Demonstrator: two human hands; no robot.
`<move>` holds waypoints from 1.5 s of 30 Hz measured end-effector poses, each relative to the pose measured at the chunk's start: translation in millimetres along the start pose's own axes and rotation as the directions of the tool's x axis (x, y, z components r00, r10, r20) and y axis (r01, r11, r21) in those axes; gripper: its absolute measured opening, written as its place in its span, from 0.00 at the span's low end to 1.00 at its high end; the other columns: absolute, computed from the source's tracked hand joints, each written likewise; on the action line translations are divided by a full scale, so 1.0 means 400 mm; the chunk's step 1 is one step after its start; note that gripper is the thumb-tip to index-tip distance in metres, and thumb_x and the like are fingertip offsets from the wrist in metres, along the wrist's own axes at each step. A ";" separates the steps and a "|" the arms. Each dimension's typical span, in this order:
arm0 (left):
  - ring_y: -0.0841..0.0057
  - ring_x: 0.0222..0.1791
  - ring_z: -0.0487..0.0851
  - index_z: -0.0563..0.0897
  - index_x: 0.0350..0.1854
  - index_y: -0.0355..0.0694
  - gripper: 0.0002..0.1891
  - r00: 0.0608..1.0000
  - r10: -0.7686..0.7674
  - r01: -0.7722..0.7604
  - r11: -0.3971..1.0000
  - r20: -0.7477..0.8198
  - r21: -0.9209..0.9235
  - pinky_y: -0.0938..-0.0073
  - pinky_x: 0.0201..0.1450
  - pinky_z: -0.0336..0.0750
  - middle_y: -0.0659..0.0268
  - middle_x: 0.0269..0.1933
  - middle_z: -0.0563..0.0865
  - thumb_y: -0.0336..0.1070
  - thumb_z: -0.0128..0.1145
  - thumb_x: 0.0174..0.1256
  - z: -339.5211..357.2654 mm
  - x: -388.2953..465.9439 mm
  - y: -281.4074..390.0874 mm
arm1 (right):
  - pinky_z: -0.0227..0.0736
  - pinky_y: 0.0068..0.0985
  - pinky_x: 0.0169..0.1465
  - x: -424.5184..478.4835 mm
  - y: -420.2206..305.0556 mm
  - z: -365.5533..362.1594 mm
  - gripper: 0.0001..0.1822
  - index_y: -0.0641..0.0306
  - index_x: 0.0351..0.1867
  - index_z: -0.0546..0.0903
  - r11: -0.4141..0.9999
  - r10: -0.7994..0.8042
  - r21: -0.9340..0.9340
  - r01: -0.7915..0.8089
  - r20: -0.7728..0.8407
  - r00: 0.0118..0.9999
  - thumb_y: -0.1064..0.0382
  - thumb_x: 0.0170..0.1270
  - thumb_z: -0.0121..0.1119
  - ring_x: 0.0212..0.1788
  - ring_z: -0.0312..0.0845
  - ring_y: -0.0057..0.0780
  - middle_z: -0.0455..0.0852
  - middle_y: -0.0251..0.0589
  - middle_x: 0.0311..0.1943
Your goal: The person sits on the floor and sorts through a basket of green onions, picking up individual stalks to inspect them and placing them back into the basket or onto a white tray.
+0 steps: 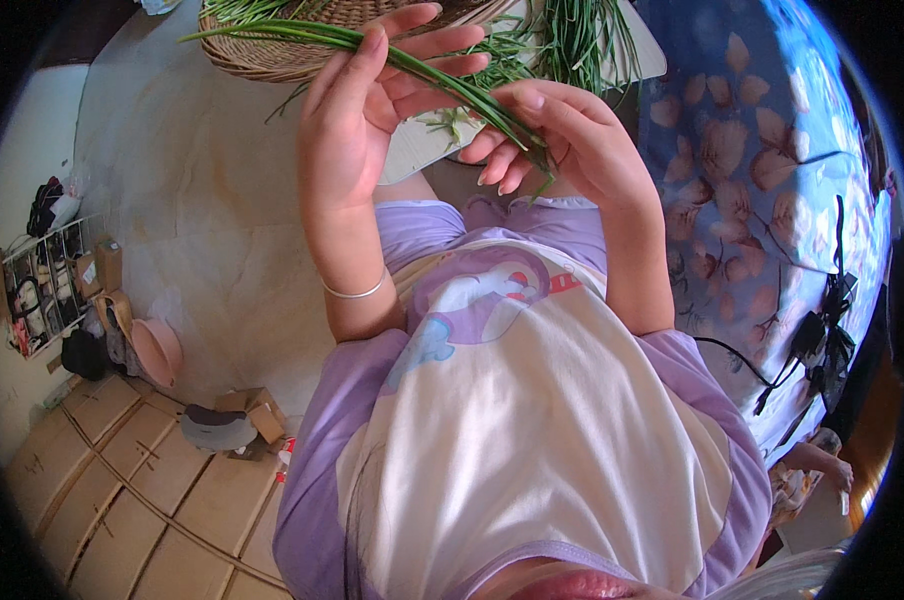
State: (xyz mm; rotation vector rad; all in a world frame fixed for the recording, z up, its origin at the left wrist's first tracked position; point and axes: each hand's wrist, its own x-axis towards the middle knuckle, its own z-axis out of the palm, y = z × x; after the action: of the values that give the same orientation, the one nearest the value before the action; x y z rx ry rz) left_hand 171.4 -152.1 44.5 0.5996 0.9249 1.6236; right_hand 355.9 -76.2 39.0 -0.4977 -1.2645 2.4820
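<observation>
A small bunch of long green chive-like stalks (433,73) slants across in front of me, held up by both hands. My left hand (347,131) has the stalks between its thumb and fingers, with the fingers loosely spread behind them. At the lower end, my right hand (583,131) pinches the stalk bases between thumb and fingers. Beneath the hands is a pale board (407,156) with loose trimmings (456,124) on it. A larger heap of the same greens (591,41) lies on its far right. Beyond my left hand, a wicker basket (246,61) contains more green stalks.
Right of me, a blue floral cloth (714,142) covers a large surface, with black cords (827,330) on it. Another person's hand (838,474) shows at lower right. Cardboard boxes (159,495), a pink bucket (156,352) and a rack (47,289) stand at left.
</observation>
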 end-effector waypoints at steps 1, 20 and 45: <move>0.57 0.48 0.82 0.71 0.57 0.32 0.22 1.000 -0.003 0.003 1.000 0.004 -0.004 0.59 0.51 0.78 0.47 0.49 0.82 0.46 0.42 0.73 0.002 -0.001 0.000 | 0.80 0.24 0.36 -0.002 0.002 -0.002 0.18 0.72 0.46 0.76 1.000 -0.002 -0.004 0.002 0.000 1.000 0.57 0.72 0.42 0.33 0.83 0.30 0.85 0.51 0.36; 0.59 0.45 0.84 0.71 0.55 0.34 0.20 0.998 0.011 -0.008 0.999 -0.065 0.050 0.60 0.45 0.81 0.47 0.48 0.82 0.46 0.40 0.73 0.010 -0.002 -0.004 | 0.73 0.22 0.41 -0.043 0.020 -0.014 0.11 0.66 0.37 0.80 0.463 -0.663 -0.790 0.401 -0.008 0.748 0.62 0.56 0.65 0.40 0.77 0.26 0.79 0.38 0.40; 0.52 0.41 0.85 0.72 0.50 0.30 0.21 0.963 0.252 -0.261 0.960 0.094 0.099 0.60 0.42 0.83 0.39 0.48 0.80 0.45 0.34 0.75 -0.031 -0.048 0.065 | 0.73 0.21 0.34 0.049 0.038 -0.091 0.11 0.70 0.40 0.80 0.345 -0.603 -0.936 0.068 -0.166 0.780 0.63 0.67 0.54 0.29 0.79 0.21 0.84 0.38 0.28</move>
State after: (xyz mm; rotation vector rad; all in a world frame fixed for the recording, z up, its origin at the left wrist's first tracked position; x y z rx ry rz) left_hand 151.8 -175.9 60.4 0.8866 0.9106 1.7715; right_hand 352.6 -50.5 3.3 -0.8948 -2.1014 0.9554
